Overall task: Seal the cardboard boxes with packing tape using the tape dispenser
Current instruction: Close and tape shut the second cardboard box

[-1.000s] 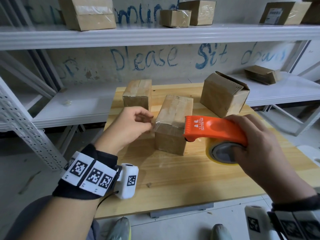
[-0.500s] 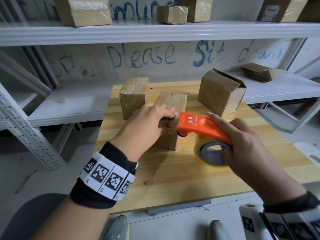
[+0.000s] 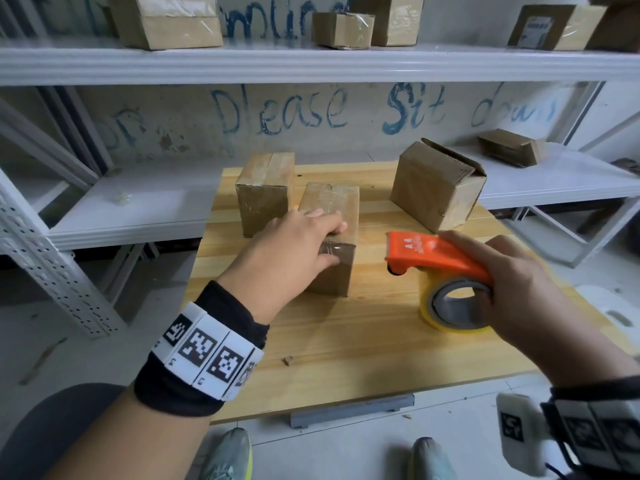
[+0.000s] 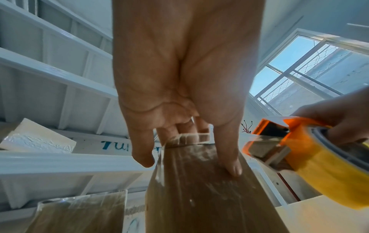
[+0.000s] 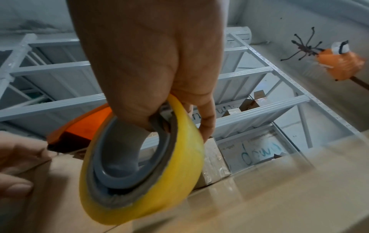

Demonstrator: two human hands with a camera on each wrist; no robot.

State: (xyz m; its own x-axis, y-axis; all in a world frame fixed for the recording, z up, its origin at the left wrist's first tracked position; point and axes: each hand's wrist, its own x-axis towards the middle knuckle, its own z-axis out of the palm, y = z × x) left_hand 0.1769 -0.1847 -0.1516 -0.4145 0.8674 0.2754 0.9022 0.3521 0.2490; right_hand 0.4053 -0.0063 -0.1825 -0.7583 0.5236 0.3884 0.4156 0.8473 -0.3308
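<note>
Three cardboard boxes stand on the wooden table [image 3: 346, 341]. My left hand [image 3: 325, 240] lies over the top front edge of the middle box [image 3: 332, 275]: fingers on its taped top, thumb [image 4: 229, 157] pressed flat on the near face, where clear tape [image 4: 191, 178] shines. To the right of that box my right hand [image 3: 502, 282] grips the orange tape dispenser [image 3: 433, 254] just above the table, fingers hooked through the core of its yellow roll [image 5: 159, 181]. The dispenser's front end is a short gap from the box. The left box [image 3: 265, 188] is taped. The right box [image 3: 436, 188] has its flaps loose.
White metal shelving [image 3: 311, 64] runs behind and beside the table, with several more boxes on its upper level and one flat box [image 3: 509, 150] on the lower right shelf. My feet [image 3: 228, 455] are at the table's near edge.
The dispenser has come away from the middle box and moved right. My left hand has shifted from the box's near face up over its top front edge.
</note>
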